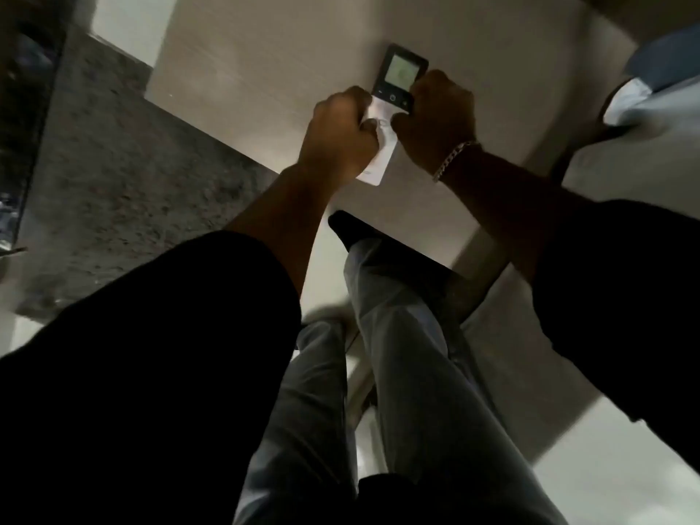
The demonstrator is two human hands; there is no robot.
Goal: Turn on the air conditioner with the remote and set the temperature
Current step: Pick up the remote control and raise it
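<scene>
Holding the remote (394,104) out in front, both hands are close together and wrapped around it, the left hand (342,132) on its left side and the right hand (437,117) on its right side. The remote has a dark top with a small lit screen (403,72), and its white lower part pokes out below the hands. A shiny bracelet (454,159) sits on the right wrist, and the floor (265,62) below is pale.
</scene>
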